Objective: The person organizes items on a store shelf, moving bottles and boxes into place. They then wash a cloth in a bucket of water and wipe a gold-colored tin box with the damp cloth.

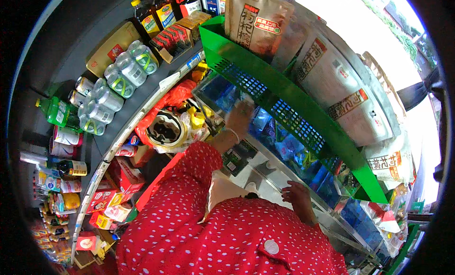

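Note:
My left hand [241, 117] reaches forward to the glass display counter [222, 92], below the perforated green rack [249, 54]. A pale blur lies at its fingertips; whether the hand holds a cloth or something else is unclear. Blue-lit packets [284, 143] show through the counter's glass. My right hand [298, 198] is held just in front of my body, near the counter's inner edge, fingers apart and nothing visible in them. Large printed pouches [259, 22] stand upright in the green rack.
A grey shelf to the left carries shrink-wrapped cans [131, 69], a green soda bottle [58, 111] and dark sauce bottles [145, 17]. Beneath it are a round white-rimmed container [166, 129], a red plastic bag [174, 95] and red cartons [126, 175].

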The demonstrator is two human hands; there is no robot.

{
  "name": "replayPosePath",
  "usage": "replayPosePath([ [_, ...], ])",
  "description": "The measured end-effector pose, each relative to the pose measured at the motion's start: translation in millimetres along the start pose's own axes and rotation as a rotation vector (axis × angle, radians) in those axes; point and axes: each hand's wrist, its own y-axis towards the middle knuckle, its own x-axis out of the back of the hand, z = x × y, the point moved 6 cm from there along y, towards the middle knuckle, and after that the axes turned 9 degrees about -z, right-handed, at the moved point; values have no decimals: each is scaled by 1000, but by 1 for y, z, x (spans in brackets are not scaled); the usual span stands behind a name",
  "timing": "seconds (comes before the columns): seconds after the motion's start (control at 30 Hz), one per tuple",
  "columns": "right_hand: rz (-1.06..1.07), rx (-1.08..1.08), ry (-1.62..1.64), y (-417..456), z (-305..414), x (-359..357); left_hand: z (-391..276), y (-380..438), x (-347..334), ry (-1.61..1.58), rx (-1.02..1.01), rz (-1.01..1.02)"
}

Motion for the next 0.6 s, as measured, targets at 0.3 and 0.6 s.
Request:
replayPosePath([
  [0.3,90,-6,365,5,16,-32,-156,-69,27,-1157,-76,269],
  [0.6,-247,1013,-374,23,95,-29,-123,-58,64,-1289,116,253],
])
